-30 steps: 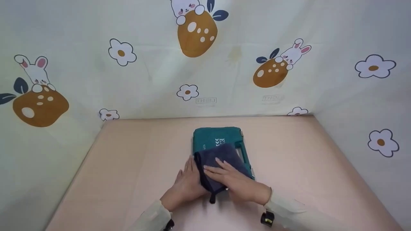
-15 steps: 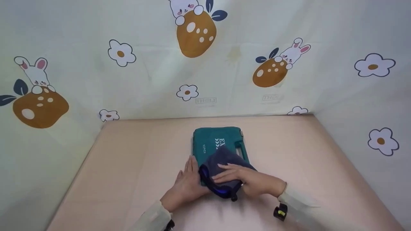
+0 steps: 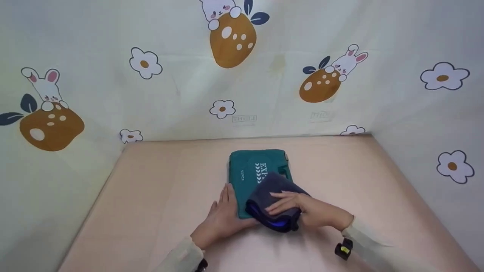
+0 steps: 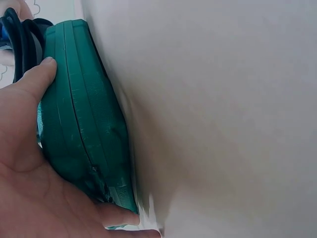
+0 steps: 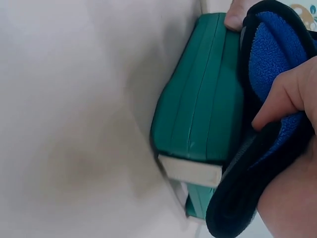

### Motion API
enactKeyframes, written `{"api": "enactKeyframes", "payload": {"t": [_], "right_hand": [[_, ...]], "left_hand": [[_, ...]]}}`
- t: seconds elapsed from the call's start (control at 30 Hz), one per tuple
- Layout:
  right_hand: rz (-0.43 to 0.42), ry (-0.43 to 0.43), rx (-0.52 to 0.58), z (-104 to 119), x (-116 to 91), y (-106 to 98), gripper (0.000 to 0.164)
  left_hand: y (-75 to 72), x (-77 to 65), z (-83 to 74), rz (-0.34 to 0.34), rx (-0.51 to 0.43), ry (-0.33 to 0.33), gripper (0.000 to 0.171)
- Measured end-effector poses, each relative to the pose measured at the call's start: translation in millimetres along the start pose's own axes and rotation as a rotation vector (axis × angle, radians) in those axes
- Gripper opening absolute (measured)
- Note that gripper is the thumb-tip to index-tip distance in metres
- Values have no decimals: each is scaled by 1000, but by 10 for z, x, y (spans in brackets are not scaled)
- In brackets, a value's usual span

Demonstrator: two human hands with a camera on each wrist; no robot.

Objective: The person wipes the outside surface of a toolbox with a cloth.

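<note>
A green plastic case with white lettering lies flat on the table. My left hand rests along its left side with straight fingers, and the thumb lies against the near end. In the left wrist view the seam of the case shows beside the thumb. A folded dark cloth, with a bright blue lining, covers the near right part of the lid. My right hand grips the cloth, fingers on top. In the right wrist view its thumb is tucked into the fold of the blue-lined cloth.
The case stands on a pale pinkish tabletop. A light latch sits on the right side of the case. Walls of printed fabric with rabbits and flowers enclose the table at the back and on both sides.
My right hand has moved right with the cloth, which has turned and slid off the left part of the lid, uncovering more lettering. The left hand and the case have stayed nearly in place.
</note>
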State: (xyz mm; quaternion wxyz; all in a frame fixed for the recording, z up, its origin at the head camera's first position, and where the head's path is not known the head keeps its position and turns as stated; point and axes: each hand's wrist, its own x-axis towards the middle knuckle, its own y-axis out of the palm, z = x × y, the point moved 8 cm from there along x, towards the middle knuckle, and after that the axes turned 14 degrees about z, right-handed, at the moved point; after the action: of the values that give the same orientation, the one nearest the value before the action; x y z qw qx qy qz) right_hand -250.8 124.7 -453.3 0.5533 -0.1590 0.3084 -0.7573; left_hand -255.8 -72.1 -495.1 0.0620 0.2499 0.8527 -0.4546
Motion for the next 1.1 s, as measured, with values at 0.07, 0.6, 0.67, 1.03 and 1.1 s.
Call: {"api": "enactKeyframes", "payload": {"t": [0.07, 0.6, 0.67, 1.03, 1.1], "right_hand": [[-12, 14, 23, -30, -45, -11, 102], [-126, 8, 26, -160, -267, -40, 75], [-136, 12, 22, -161, -274, -28, 67], [-171, 25, -20, -142, -302, -6, 86], [-152, 45, -40, -135, -323, -19, 90]], "left_hand": [[5, 1, 5, 3, -11, -9, 140], [22, -14, 9, 34, -24, -35, 139], [22, -7, 13, 40, -22, -35, 139], [7, 43, 27, 36, -23, -13, 140], [10, 49, 27, 34, -19, -12, 140]]}}
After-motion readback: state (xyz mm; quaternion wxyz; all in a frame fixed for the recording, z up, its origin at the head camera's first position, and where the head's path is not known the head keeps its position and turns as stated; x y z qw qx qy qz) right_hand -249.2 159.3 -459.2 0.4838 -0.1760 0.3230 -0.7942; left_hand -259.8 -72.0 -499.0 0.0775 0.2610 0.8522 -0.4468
